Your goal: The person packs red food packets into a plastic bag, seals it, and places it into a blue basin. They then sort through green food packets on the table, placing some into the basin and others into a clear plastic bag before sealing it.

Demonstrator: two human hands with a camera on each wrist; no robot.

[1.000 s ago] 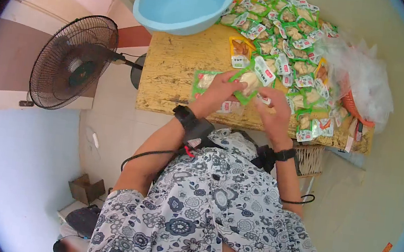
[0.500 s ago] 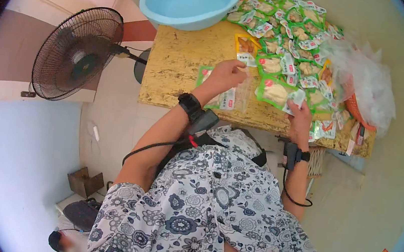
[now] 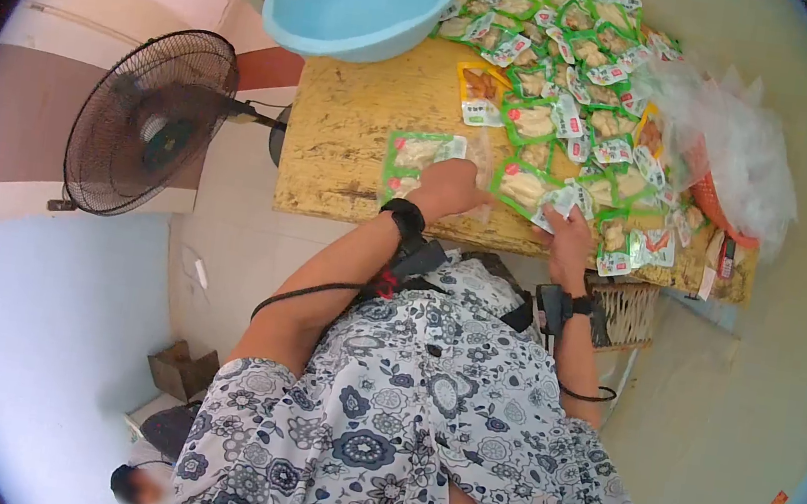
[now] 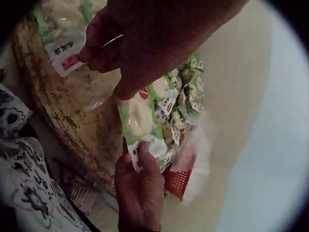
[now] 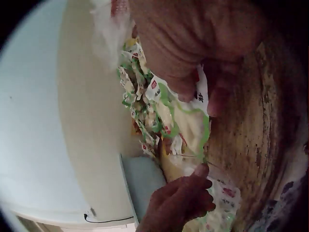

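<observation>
In the head view my right hand (image 3: 568, 244) pinches the white end of a green-edged packet (image 3: 522, 186) with pale contents. My left hand (image 3: 449, 189) lies over a clear bag (image 3: 482, 151), its fingers curled at the bag's edge, close to the packet's far end. Green-edged packets (image 3: 416, 153) lie inside the bag. From the left wrist, the left hand (image 4: 130, 48) is above the bag and the right hand (image 4: 140, 193) grips the packet (image 4: 139, 118). The right wrist view shows the left thumb beside the packet's tip (image 5: 193, 128) and the bag's thin edge.
Many packets (image 3: 590, 48) are heaped at the table's back right, with a yellow-edged one (image 3: 481, 95) nearer the middle. A blue basin (image 3: 363, 5) stands back left. Clear plastic bags (image 3: 738, 152) cover a red basket (image 3: 708, 194) at right. A fan (image 3: 153, 121) stands left of the table (image 3: 334, 163).
One second ago both hands were at a packet; they then parted. Since then my right hand has moved the packet left, and my left hand has lowered onto the clear bag.
</observation>
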